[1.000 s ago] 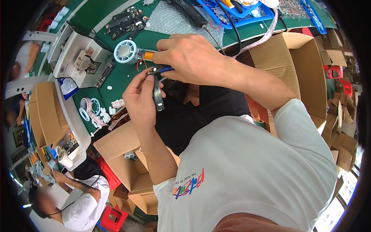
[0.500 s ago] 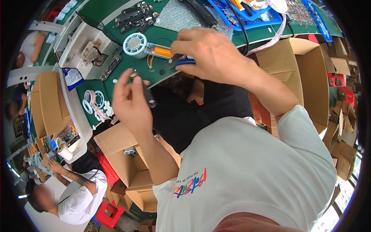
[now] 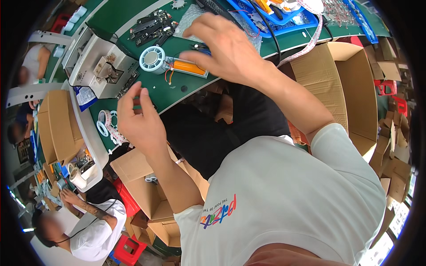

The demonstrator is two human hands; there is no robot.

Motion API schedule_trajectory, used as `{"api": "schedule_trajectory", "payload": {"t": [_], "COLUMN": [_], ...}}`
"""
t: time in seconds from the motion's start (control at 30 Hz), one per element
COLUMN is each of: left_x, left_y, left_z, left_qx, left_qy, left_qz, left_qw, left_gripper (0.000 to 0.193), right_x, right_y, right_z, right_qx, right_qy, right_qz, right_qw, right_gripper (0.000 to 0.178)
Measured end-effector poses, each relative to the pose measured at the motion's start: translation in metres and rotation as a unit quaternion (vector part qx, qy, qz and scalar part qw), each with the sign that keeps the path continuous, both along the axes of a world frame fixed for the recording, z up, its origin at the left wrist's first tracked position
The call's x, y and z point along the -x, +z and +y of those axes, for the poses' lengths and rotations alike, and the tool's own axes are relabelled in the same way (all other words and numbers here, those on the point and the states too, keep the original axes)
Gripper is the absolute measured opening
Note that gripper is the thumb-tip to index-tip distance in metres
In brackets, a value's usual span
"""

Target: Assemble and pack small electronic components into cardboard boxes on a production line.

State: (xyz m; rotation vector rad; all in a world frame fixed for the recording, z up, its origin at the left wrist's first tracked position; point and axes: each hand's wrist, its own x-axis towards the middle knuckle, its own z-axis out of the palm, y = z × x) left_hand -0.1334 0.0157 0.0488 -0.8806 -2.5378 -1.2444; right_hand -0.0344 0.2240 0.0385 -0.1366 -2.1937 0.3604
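Observation:
A light blue handheld fan (image 3: pixel 151 59) lies on the green bench, its handle open around an orange battery (image 3: pixel 188 67). Thin coloured wires (image 3: pixel 169 77) trail out beside it. Over the handle's far end hovers my right hand (image 3: pixel 228 51), empty, fingers spread and thumb close to the battery. Blue-handled pliers (image 3: pixel 202 48) lie partly behind that hand. My left hand (image 3: pixel 141 122) is raised at the bench's near edge with fingers curled; a small dark bit shows beside its thumb, mostly hidden, so what it holds is unclear.
A grey metal box (image 3: pixel 100 66) and a strip circuit board (image 3: pixel 128 84) are left of the fan. Several black boards (image 3: pixel 153 27) are piled behind. Blue trays (image 3: pixel 284 26) sit far right, cardboard boxes (image 3: pixel 319 84) below. A co-worker (image 3: pixel 95 221) sits lower left.
My right hand has let go of the pliers, opened and risen slightly away. My left hand has drawn left and down, and the dark strip in it is now mostly hidden.

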Motion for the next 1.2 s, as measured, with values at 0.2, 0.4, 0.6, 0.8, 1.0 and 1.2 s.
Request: {"api": "schedule_trajectory", "payload": {"t": [0.2, 0.4, 0.6, 0.8, 1.0, 1.2], "left_x": [-0.011, -0.024, -0.044, -0.041, -0.045, -0.056], "left_y": [-0.013, -0.039, -0.041, -0.052, -0.035, -0.020], "left_z": [0.001, 0.012, 0.019, 0.000, -0.003, 0.011], "left_qx": [-0.020, -0.263, -0.368, -0.447, -0.496, -0.509], "left_qy": [-0.066, -0.138, -0.136, -0.279, -0.265, -0.084], "left_qz": [-0.204, -0.298, -0.306, -0.480, -0.580, -0.554], "left_qw": [0.977, 0.907, 0.867, 0.701, 0.589, 0.654], "left_gripper": [0.025, 0.035, 0.041, 0.045, 0.044, 0.039], "right_x": [-0.002, -0.019, -0.019, -0.020, -0.032, -0.042], "right_y": [-0.010, 0.007, 0.014, 0.036, 0.047, 0.017], "right_z": [-0.027, -0.054, -0.056, -0.052, -0.059, -0.050], "right_qx": [0.074, 0.292, 0.303, 0.580, 0.680, 0.223], "right_qy": [-0.004, 0.130, 0.156, 0.235, 0.321, 0.292], "right_qz": [-0.248, -0.143, -0.117, -0.157, 0.017, -0.120], "right_qw": [0.966, 0.937, 0.933, 0.764, 0.659, 0.922], "right_gripper": [0.021, 0.018, 0.012, 0.007, 0.021, 0.048]}}
